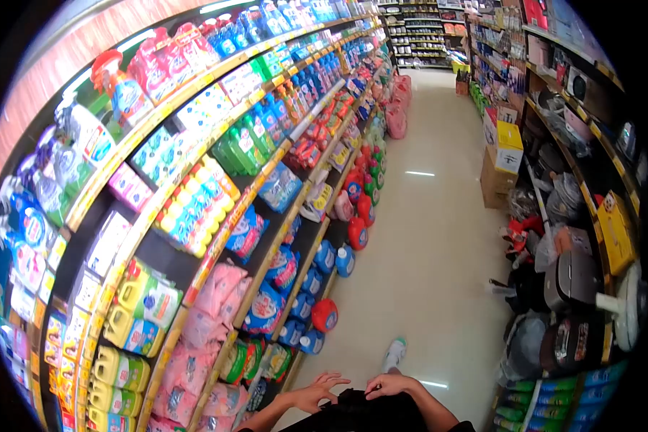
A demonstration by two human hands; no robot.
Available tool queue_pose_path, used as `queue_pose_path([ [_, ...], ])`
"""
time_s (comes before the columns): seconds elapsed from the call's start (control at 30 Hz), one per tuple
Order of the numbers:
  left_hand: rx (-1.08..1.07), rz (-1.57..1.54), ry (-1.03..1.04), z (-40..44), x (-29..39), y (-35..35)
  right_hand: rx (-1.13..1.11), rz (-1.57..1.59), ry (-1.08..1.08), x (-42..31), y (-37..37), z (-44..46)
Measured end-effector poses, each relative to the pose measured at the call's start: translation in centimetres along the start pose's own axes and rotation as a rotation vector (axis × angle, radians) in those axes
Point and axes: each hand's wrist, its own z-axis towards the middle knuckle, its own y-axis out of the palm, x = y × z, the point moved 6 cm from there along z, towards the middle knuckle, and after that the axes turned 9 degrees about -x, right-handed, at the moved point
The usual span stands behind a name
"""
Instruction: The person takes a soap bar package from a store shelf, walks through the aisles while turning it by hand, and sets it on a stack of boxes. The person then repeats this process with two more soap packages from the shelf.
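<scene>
At the bottom of the head view, my left hand (pixel 317 394) reaches in with its fingers apart, close to the left side of a small black thing (pixel 351 396) in front of my body. My right hand (pixel 390 387) is on the other side of it, fingers curled together at its edge. What the right fingers hold, if anything, is too small to tell. Black clothing (pixel 360 417) fills the space below both hands. One light-coloured shoe (pixel 394 353) shows on the floor just beyond them.
Tall shelves (pixel 216 270) on the left carry spray bottles, yellow jugs (pixel 126 331) and blue detergent bottles (pixel 306 309). A red bottle (pixel 325 315) stands at their foot. Cookware and a rice cooker (pixel 570 277) line the right, with stacked cartons (pixel 498 180). The aisle floor (pixel 410 237) runs between.
</scene>
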Motion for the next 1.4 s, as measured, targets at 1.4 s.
queue_pose_path([
  [1.4,-0.024,-0.070,-0.055,26.1,-26.3,-41.9,-0.109,0.472,-0.558,-14.6,-56.7,-8.4],
])
